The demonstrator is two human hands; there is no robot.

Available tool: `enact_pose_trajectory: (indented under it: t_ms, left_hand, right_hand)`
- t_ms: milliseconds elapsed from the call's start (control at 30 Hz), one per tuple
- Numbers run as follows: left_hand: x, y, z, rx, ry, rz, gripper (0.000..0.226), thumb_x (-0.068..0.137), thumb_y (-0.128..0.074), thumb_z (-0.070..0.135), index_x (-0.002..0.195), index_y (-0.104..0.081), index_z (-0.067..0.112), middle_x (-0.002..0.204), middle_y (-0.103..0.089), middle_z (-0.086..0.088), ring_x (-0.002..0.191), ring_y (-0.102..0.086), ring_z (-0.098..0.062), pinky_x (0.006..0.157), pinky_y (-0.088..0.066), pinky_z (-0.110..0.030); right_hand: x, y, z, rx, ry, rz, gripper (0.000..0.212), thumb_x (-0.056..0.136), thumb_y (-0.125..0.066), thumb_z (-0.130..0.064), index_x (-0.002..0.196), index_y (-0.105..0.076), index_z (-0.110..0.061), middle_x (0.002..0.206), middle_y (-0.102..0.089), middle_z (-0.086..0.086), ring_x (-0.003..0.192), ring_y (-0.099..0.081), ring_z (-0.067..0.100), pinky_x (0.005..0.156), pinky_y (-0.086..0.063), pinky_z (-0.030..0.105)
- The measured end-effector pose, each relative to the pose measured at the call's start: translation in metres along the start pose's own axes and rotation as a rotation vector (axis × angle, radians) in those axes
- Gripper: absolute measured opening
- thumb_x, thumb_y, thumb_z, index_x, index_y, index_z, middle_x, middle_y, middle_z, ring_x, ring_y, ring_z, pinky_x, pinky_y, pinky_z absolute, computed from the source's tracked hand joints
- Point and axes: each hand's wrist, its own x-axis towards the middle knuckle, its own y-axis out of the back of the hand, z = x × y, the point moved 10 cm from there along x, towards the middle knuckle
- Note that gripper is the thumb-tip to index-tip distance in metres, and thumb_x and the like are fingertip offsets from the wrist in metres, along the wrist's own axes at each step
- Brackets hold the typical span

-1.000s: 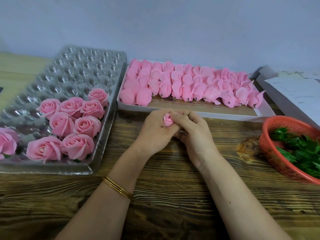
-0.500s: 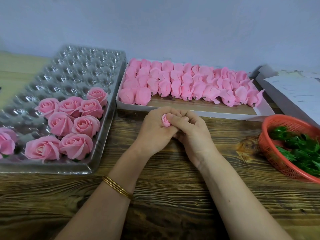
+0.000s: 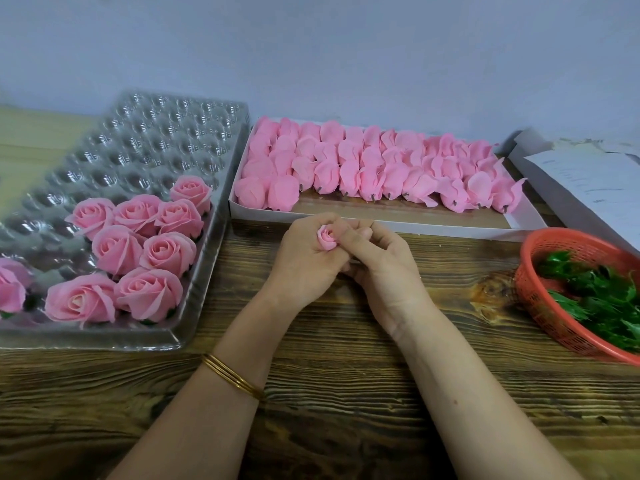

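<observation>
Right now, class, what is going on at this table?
A person's left hand and right hand together hold a small pink rosebud over the wooden table. Finished roses sit in the clear tray at left, loose buds lie in the white box behind, and a red basket of green leaves stands at right.

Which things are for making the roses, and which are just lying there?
For the job: small rosebud, held by left hand and right hand; white box of pink blooms; clear tray of finished roses; probably red basket of green leaves.
Just lying about: papers on the right.
</observation>
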Motion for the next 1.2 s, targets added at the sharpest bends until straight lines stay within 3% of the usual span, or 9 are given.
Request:
enact_pose_trajectory:
  t_ms: [100,167,367,467,600,733,900,1033,1200]
  left_hand:
    - [-0.001,0.005,0.001,-0.060,-0.015,0.046,0.020,0.091,-0.070,0.019,0.073,-0.066,0.012,0.052,-0.061,0.011,0.050,-0.056,-0.004,0.052,-0.047,-0.015]
    - [-0.001,0.008,0.001,-0.072,-0.020,0.071,0.021,0.092,-0.069,0.020,0.073,-0.065,0.012,0.053,-0.061,0.011,0.051,-0.057,-0.002,0.053,-0.048,-0.015]
    - [0.002,0.013,-0.001,-0.154,-0.014,0.121,0.026,0.093,-0.068,0.021,0.069,-0.062,0.014,0.056,-0.062,-0.001,0.053,-0.060,-0.010,0.055,-0.051,-0.021]
    - [0.002,0.017,-0.005,-0.207,0.022,0.163,0.029,0.092,-0.069,0.022,0.066,-0.060,0.012,0.066,-0.064,-0.017,0.064,-0.065,-0.026,0.065,-0.059,-0.036]
    - [0.002,0.022,-0.010,-0.299,0.073,0.221,0.030,0.093,-0.067,0.020,0.066,-0.060,0.008,0.060,-0.062,0.000,0.061,-0.060,-0.007,0.060,-0.052,-0.017]
    - [0.002,0.018,-0.018,-0.505,0.155,0.244,0.022,0.093,-0.066,0.018,0.079,-0.061,0.002,0.065,-0.062,-0.006,0.063,-0.062,-0.014,0.059,-0.054,-0.023]
    - [0.002,0.004,-0.021,-0.611,0.236,0.176,0.033,0.081,-0.072,0.032,0.091,-0.058,0.004,0.070,-0.060,-0.014,0.060,-0.065,-0.018,0.058,-0.057,-0.026]
    - [0.002,0.004,-0.022,-0.602,0.255,0.119,0.059,0.062,-0.075,0.047,0.100,-0.057,0.006,0.081,-0.056,-0.019,0.072,-0.063,-0.028,0.068,-0.058,-0.035]
    - [0.000,0.003,-0.023,-0.578,0.297,0.098,0.050,0.067,-0.071,0.046,0.092,-0.059,0.004,0.080,-0.054,-0.017,0.080,-0.054,-0.032,0.080,-0.039,-0.048]
  right_hand:
    - [0.000,-0.002,-0.001,0.088,-0.025,-0.020,0.027,0.087,-0.063,-0.036,0.083,-0.076,-0.012,0.086,-0.070,0.011,0.074,-0.064,0.016,0.059,-0.052,0.022]
    - [0.001,0.001,-0.003,0.143,-0.012,-0.006,0.032,0.095,-0.053,-0.026,0.077,-0.076,-0.013,0.083,-0.071,0.009,0.071,-0.065,0.014,0.060,-0.053,0.023]
    - [0.001,0.002,-0.006,0.041,0.064,-0.037,0.025,0.076,-0.049,0.012,0.096,-0.062,0.003,0.070,-0.064,0.007,0.063,-0.062,0.016,0.067,-0.053,0.029]
    - [0.000,0.000,-0.007,-0.131,0.109,-0.032,0.036,0.062,-0.061,0.005,0.097,-0.064,-0.002,0.075,-0.066,0.002,0.073,-0.063,0.015,0.074,-0.053,0.030]
    - [-0.004,-0.004,-0.010,-0.322,0.183,-0.016,0.040,0.067,-0.077,0.009,0.099,-0.064,-0.010,0.081,-0.064,-0.002,0.073,-0.057,0.010,0.078,-0.053,0.030]
    - [-0.007,-0.007,-0.014,-0.380,0.246,0.017,0.044,0.071,-0.081,0.007,0.108,-0.062,-0.006,0.088,-0.066,0.008,0.075,-0.059,0.012,0.076,-0.054,0.025]
    - [-0.009,-0.012,-0.017,-0.440,0.272,-0.017,0.030,0.074,-0.079,0.004,0.096,-0.067,-0.013,0.083,-0.069,-0.004,0.076,-0.062,0.006,0.079,-0.054,0.027]
    - [-0.008,-0.013,-0.013,-0.291,0.187,-0.077,0.036,0.074,-0.079,-0.003,0.108,-0.068,-0.003,0.095,-0.072,0.017,0.086,-0.063,0.022,0.087,-0.054,0.036]
    - [-0.008,-0.015,-0.012,-0.311,0.188,-0.105,0.023,0.083,-0.072,0.002,0.106,-0.070,0.000,0.090,-0.071,0.023,0.077,-0.062,0.017,0.077,-0.054,0.029]
